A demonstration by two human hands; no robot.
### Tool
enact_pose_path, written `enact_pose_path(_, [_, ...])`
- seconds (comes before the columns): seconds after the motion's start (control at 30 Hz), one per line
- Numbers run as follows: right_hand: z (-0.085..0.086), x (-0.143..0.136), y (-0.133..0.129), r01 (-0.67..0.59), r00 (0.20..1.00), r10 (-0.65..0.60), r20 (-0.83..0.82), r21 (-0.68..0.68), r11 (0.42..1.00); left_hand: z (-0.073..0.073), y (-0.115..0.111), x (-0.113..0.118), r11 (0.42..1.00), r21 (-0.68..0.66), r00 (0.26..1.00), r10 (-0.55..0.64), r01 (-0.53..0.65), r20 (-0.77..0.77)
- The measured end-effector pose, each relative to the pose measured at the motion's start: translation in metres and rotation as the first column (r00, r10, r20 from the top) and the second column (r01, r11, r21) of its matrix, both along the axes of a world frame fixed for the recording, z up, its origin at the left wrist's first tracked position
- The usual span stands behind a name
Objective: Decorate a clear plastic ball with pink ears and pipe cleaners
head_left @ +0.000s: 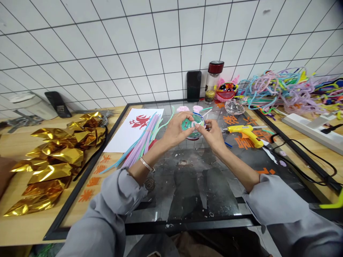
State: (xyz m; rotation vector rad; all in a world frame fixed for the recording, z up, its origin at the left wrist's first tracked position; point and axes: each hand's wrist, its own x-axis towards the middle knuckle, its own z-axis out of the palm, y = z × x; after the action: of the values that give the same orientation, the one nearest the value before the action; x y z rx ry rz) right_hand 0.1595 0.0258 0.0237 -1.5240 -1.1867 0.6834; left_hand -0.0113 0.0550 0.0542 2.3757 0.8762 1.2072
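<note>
Above the dark glass tabletop [187, 189], a round green craft piece [187, 124] with a blue rim and dark dots sits between my hands. My left hand [177, 131] is closed around its left side. On the right, my right hand [214, 136] pinches at the rim, where a small white piece [193, 123] shows at the thumbs; exactly what its fingertips grip is partly hidden. Just behind are two fluffy pink pieces [182, 108] and a thin white stem [207, 113]. A yellow glue gun [245, 132] lies to the right of my right hand.
Purple, blue and green pipe cleaners [143, 139] lie over a white sheet [125, 134] with a red figure. Gold foil [61, 157] covers the left. A phone [194, 86], glass bottle [212, 84], pink mask-like craft [226, 90], tangled pipe cleaners [284, 91] and power strip [311, 130] stand behind and right.
</note>
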Motion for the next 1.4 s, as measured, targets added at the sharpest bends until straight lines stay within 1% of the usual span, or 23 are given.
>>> enact_pose_path(0.27, [0.001, -0.002, -0.003, 0.015, 1.000, -0.015, 0.024, -0.001, 1.000, -0.001, 0.001, 0.000, 0.999, -0.036, 0.999, -0.020, 0.022, 0.036])
enact_pose_path(0.43, [0.004, -0.003, -0.005, 0.012, 0.999, -0.012, 0.050, -0.006, 1.000, 0.000, 0.000, 0.001, 0.997, -0.079, 0.998, -0.005, 0.009, 0.055])
enact_pose_path(0.67, [0.007, -0.002, -0.006, 0.013, 0.998, -0.013, 0.069, -0.003, 1.000, -0.004, 0.004, -0.001, 0.997, -0.077, 0.999, 0.017, -0.014, 0.049])
enact_pose_path(0.8, [0.008, -0.001, -0.005, -0.001, 0.996, 0.003, 0.087, -0.021, 1.000, -0.005, 0.005, -0.002, 0.992, -0.130, 0.996, 0.006, 0.006, 0.092])
enact_pose_path(0.97, [0.005, 0.003, 0.002, -0.015, 0.995, 0.013, 0.102, 0.012, 1.000, -0.006, 0.007, -0.002, 0.986, -0.167, 0.994, -0.002, 0.019, 0.106])
enact_pose_path(1.17, [-0.001, 0.005, 0.010, -0.063, 0.998, 0.063, 0.030, 0.012, 0.998, -0.013, 0.014, -0.004, 0.974, -0.226, 0.989, 0.049, -0.016, 0.141])
enact_pose_path(1.27, [-0.003, 0.005, 0.011, -0.068, 0.998, 0.068, 0.017, 0.028, 0.997, -0.015, 0.018, -0.004, 0.966, -0.258, 0.988, 0.030, 0.011, 0.153])
enact_pose_path(1.4, [-0.006, 0.005, 0.012, -0.076, 0.997, 0.076, 0.006, 0.052, 0.996, -0.013, 0.019, -0.004, 0.947, -0.316, 0.977, 0.004, 0.066, 0.215])
